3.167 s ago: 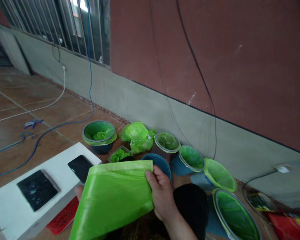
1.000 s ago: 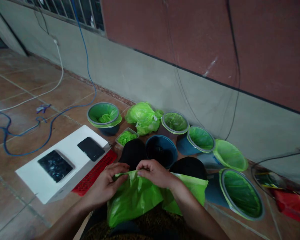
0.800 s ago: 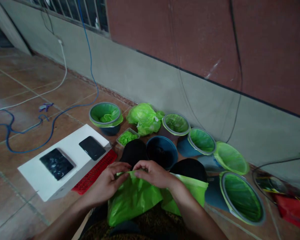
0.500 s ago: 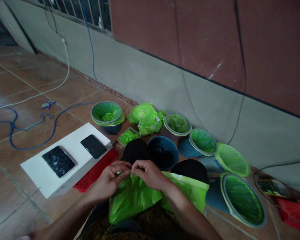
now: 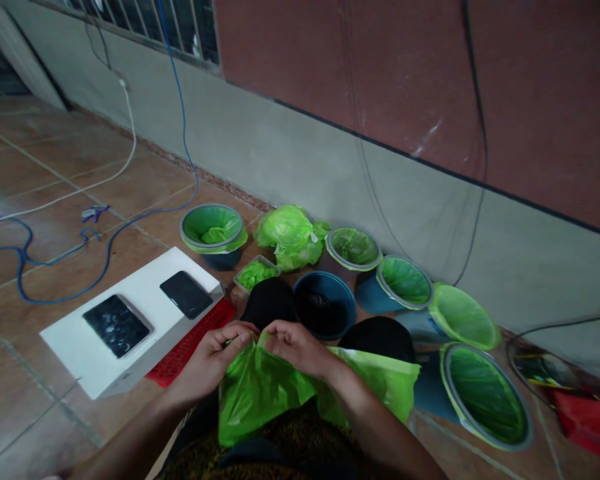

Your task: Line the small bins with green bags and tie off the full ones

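Note:
A flat green plastic bag [image 5: 260,400] hangs over my lap, its upper edge pinched in both hands. My left hand [image 5: 225,347] grips the edge between thumb and fingers. Just to the right, my right hand [image 5: 295,347] pinches the same edge, with a small dip of plastic between the two grips. The bag's right part [image 5: 385,380] lies across my right thigh, partly behind my right forearm. Beyond my hands, between my knees, stands a blue bucket [image 5: 325,303] without a liner; its inside is dark.
Green-lined bins [image 5: 487,393] curve round to the right, and another lined bin [image 5: 213,227] stands ahead-left. A crumpled green bag [image 5: 293,237] and a small tray of green scraps [image 5: 255,273] lie near. At left, a white box [image 5: 70,333] bears two phones beside a red basket [image 5: 193,340].
My hands have moved slightly apart along the bag's edge, and the plastic between them now dips and creases. The bins and box have not moved.

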Demonstrator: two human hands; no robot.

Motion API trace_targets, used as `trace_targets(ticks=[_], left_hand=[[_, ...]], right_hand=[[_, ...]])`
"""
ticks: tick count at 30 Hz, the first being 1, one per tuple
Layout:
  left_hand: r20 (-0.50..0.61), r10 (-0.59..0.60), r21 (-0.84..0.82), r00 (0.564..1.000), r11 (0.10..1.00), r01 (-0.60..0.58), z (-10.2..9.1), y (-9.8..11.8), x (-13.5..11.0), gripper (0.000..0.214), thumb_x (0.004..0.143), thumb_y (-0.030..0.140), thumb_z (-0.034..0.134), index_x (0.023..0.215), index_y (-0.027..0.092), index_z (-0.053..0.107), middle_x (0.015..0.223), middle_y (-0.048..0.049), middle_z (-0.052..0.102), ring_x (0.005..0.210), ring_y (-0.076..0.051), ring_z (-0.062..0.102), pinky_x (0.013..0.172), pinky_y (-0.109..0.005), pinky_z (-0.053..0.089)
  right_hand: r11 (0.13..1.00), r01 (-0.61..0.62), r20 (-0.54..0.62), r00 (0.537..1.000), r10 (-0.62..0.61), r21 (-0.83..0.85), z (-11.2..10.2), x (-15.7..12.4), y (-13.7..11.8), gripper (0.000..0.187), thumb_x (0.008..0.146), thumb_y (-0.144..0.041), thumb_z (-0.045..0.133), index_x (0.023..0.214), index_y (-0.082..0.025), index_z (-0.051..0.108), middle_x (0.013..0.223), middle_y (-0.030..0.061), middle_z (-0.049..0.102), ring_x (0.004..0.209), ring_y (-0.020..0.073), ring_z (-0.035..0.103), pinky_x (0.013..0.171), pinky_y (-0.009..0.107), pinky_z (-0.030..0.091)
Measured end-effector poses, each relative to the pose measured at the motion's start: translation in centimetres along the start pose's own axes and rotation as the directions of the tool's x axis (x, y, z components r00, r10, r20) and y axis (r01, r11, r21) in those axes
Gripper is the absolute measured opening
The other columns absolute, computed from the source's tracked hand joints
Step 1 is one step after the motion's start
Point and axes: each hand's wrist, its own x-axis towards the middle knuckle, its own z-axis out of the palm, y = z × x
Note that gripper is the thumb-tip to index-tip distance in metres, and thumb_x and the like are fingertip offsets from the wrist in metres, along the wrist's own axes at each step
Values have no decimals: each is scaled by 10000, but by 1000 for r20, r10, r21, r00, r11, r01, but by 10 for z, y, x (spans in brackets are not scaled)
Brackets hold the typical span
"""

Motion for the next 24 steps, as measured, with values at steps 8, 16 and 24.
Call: trace_targets(ticks=[8,16,24], left_hand=[[329,19,329,944,935,-133,-12,14,4,260,818,440,675,942,230,765,1272,-62,624,1111,-224,603,1003,-323,453],[384,2,291,923,949,-123,-11,11,7,304,913,414,550,891,210,775,1297,-70,614,1127,-207,588,1002,-312,450],[269,54,176,962,979,-105,-18,4,2,323,914,437,555,894,181,751,1226,-85,637,1027,-195,613,887,-287,496]], right_hand=[[976,10,70,998,6,-219,-10,-1,-11,269,843,-374,654,695,-158,593,620,-67,435,590,74,381,542,208,267],[958,42,27,999,-35,-284,-8,-3,-14,186,853,-296,623,727,-164,589,641,-67,469,619,83,413,586,213,294],[984,24,-149,988,-51,-178,-15,-16,-5,252,886,-329,585,697,-174,524,660,-51,462,651,98,428,609,220,325]])
